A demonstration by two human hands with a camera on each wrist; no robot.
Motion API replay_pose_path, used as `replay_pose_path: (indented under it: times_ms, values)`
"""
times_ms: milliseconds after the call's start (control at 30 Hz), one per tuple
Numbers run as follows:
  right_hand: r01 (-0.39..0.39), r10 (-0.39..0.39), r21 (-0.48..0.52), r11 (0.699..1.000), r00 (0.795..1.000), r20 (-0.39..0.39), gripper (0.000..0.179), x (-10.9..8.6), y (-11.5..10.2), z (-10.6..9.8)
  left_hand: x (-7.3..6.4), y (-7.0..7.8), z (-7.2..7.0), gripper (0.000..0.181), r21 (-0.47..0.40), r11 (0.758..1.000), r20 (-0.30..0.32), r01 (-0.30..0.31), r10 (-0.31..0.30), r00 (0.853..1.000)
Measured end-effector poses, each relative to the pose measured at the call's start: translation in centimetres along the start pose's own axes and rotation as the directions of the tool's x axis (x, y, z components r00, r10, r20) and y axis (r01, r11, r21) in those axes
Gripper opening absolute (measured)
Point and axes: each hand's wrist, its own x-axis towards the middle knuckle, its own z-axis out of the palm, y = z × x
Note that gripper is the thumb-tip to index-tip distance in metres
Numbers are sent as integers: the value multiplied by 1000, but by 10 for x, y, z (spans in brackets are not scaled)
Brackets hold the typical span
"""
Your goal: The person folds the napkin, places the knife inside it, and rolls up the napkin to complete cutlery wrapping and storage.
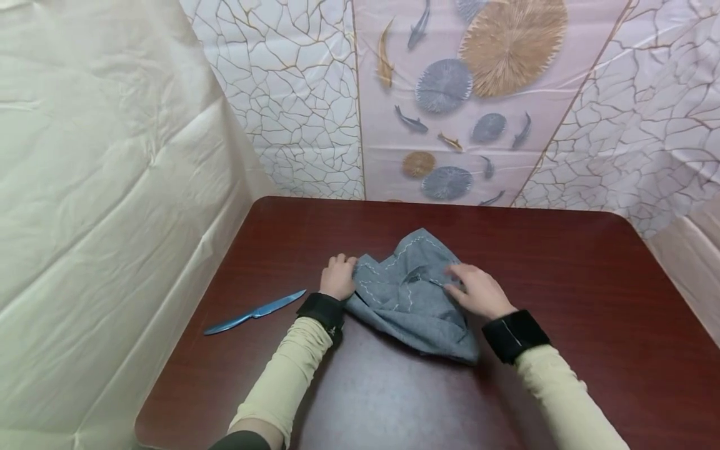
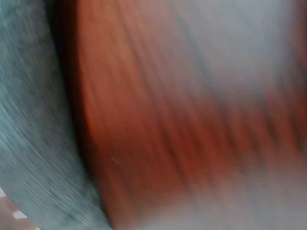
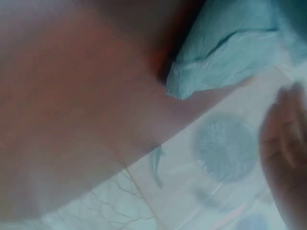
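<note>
A rumpled grey-blue cloth (image 1: 405, 306) with pale broken lines lies bunched on the table, its peak pointing away from me. At its left edge my left hand (image 1: 337, 278) grips the fabric with curled fingers. In the left wrist view the cloth (image 2: 43, 124) fills the left side, and only a bit of hand shows in the lower corner. Over the cloth's right part is my right hand (image 1: 478, 290), its fingers loosely bent and apart. The right wrist view, blurred, shows this hand (image 3: 285, 148) beside a raised-looking corner of cloth (image 3: 225, 57).
Left of my left hand, a blue knife (image 1: 255, 312) lies slantwise on the dark red-brown table (image 1: 579, 281). A patterned sheet (image 1: 450, 125) hangs behind the table's far edge, and a cream sheet (image 1: 112, 219) hangs along the left side.
</note>
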Motion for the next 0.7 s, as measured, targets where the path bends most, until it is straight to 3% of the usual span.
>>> replay_pose_path:
  times_ms: [67, 133, 267, 467, 600, 700]
  values:
    - [17, -13, -71, 997, 998, 58, 38, 19, 1, 5, 0, 4, -3, 46, 39, 995, 51, -95, 93, 994]
    - [81, -66, -102, 991, 988, 136, 49, 36, 1, 13, 0, 9, -7, 50, 39, 986, 124, -163, 157, 980]
    - [161, -133, -123, 979, 968, 211, 35, 52, -3, 27, -1, 17, -7, 52, 64, 975, 208, -215, 197, 958]
    - [142, -127, -71, 987, 974, 185, 13, 37, -5, 18, 3, 18, 0, 44, 165, 957, 140, -238, 216, 966]
    - [159, -167, 60, 985, 974, 154, 12, 12, -10, -1, 5, 13, 2, 34, 165, 961, 89, -220, 208, 974]
    - [221, -266, 236, 946, 947, 181, 23, -12, -15, -11, 4, 8, 1, 26, 128, 968, 46, -215, 211, 976]
